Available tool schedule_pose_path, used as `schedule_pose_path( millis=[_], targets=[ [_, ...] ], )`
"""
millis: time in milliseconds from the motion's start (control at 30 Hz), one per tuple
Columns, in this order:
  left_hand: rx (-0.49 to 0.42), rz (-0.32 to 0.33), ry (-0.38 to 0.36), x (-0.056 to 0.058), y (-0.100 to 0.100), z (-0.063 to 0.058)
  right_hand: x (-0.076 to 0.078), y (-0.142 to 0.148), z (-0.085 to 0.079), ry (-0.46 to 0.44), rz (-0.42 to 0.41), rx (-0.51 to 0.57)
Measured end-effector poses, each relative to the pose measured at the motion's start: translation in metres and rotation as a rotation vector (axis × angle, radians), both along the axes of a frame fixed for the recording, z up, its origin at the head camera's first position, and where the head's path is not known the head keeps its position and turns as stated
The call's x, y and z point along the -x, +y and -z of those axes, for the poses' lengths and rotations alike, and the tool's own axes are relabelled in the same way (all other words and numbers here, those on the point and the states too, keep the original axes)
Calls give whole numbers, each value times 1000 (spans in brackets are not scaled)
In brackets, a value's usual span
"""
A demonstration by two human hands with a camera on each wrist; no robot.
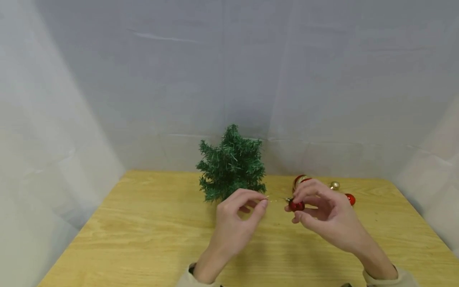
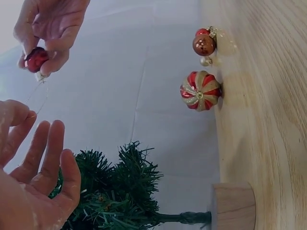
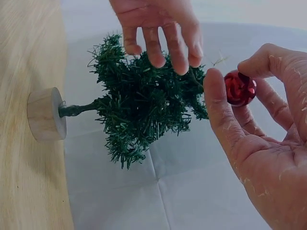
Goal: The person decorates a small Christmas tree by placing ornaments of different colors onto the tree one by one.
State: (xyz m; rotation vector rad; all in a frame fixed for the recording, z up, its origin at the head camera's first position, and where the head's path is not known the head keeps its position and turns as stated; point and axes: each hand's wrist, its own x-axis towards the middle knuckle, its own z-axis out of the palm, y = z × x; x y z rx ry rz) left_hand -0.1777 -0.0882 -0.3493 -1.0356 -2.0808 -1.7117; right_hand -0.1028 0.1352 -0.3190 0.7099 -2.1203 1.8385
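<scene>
A small shiny red bauble (image 1: 296, 205) is held between the thumb and fingers of my right hand (image 1: 328, 215). From its cap a thin gold loop of thread (image 2: 47, 96) stretches across to my left hand (image 1: 238, 219). The thumb and index finger of that hand pinch the thread's far end, while its other fingers spread loosely in the left wrist view. Just behind the left hand stands a small green artificial Christmas tree (image 1: 233, 165) on a round wooden base (image 2: 234, 206). Both hands are raised over the table, with the thread between them.
Behind my right hand lie a red-and-gold striped bauble (image 2: 200, 91), a small gold bauble (image 1: 334, 185) and a red bauble (image 1: 350, 199). The wooden table (image 1: 143, 235) ends at a pale cloth backdrop (image 1: 172, 79), which also hangs at both sides.
</scene>
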Motion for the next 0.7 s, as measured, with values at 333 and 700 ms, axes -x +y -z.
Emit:
schedule_pose_path(
  millis=[333, 700],
  targets=[
    [-12, 2, 4, 0, -11, 3, 3, -14, 5, -5, 92, -157],
    [10, 1, -11, 0, -16, -1, 15, -28, 11, 189, 166, -336]
  ],
)
